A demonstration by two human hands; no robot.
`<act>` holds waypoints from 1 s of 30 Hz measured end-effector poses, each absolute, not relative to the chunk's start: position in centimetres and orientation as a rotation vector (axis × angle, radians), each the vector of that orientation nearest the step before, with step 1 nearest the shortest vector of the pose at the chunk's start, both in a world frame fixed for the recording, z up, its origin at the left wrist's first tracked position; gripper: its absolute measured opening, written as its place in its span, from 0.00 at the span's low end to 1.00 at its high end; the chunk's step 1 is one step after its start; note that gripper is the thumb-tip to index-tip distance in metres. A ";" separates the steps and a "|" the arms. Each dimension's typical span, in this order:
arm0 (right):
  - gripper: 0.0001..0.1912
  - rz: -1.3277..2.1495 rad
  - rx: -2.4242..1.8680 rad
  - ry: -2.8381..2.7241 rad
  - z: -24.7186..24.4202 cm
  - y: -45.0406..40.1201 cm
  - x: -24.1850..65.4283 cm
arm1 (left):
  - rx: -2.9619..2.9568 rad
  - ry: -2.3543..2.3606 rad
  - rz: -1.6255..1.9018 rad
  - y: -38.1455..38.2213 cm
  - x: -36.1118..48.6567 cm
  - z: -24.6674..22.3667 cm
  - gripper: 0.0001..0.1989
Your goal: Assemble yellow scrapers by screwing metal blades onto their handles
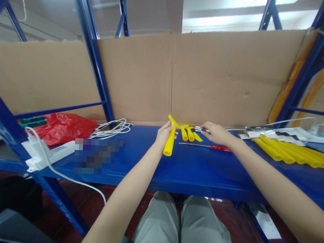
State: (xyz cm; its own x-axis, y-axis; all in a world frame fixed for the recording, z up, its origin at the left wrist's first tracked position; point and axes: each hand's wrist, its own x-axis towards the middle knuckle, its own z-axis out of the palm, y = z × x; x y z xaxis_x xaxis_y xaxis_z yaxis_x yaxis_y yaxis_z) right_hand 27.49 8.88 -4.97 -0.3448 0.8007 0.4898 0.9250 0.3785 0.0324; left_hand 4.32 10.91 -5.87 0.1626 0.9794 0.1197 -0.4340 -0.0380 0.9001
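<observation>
My left hand is closed around a yellow plastic tube handle with a T-shaped head, raised above the blue shelf with its round open end facing me. My right hand reaches to the back of the shelf, its fingers curled down at some small metal-and-white pieces. What its fingertips grip, if anything, is too small to make out. Between the hands lie similar yellow T-headed handles and a loose flat yellow piece. A screwdriver with a red handle rests just in front of my right hand.
Several yellow tubes lie side by side at the right. At the left are a red plastic bag, coiled white cable and a white power strip. Cardboard walls the back, between blue posts.
</observation>
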 end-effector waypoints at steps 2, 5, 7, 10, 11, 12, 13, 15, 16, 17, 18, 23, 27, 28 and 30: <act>0.16 -0.357 -1.576 -2.216 -6.6 9.0 28.8 | 1.020 0.701 1.313 11.0 4.3 -6.0 0.26; 0.19 -0.137 -1.704 -2.113 -8.5 9.5 30.9 | 1.019 0.703 1.318 11.1 4.3 -6.1 0.27; 0.22 -0.064 -1.726 -2.058 -9.0 9.9 32.0 | 1.014 0.721 1.312 11.1 4.3 -6.1 0.27; 0.23 0.007 -1.777 -2.058 -8.8 10.0 32.6 | 1.014 0.756 1.309 11.1 4.2 -6.1 0.27; 0.22 0.042 -1.801 -2.078 -8.7 9.9 32.7 | 1.013 0.768 1.309 11.2 4.2 -6.1 0.27; 0.22 0.089 -1.823 -2.103 -8.5 9.7 32.6 | 1.011 0.779 1.308 11.2 4.2 -6.1 0.27; 0.22 0.137 -1.844 -2.124 -8.4 9.5 32.5 | 1.006 0.791 1.306 11.2 4.2 -6.1 0.27; 0.21 0.205 -1.871 -2.143 -8.2 9.1 32.1 | 0.997 0.812 1.293 11.4 4.1 -6.2 0.28; 0.21 0.219 -1.877 -2.146 -8.1 9.0 32.0 | 0.991 0.824 1.283 11.5 4.1 -6.3 0.28; 0.20 0.223 -1.879 -2.148 -8.0 8.8 31.9 | 0.987 0.833 1.273 11.6 4.1 -6.3 0.28; 0.19 0.226 -1.878 -2.154 -8.0 8.7 31.8 | 0.983 0.840 1.265 11.8 4.0 -6.4 0.29; 0.15 0.319 -1.871 -2.229 -8.0 8.8 31.9 | 1.004 0.846 1.201 12.5 3.6 -6.7 0.31; 0.14 0.337 -1.815 -2.269 -8.1 8.6 32.1 | 1.038 0.829 1.146 12.4 3.6 -6.6 0.31; 0.14 0.336 -1.795 -2.268 -8.1 8.5 32.1 | 1.050 0.819 1.131 12.2 3.6 -6.5 0.31; 0.14 0.336 -1.748 -2.257 -8.0 8.2 32.0 | 1.074 0.810 1.104 11.9 3.6 -6.4 0.31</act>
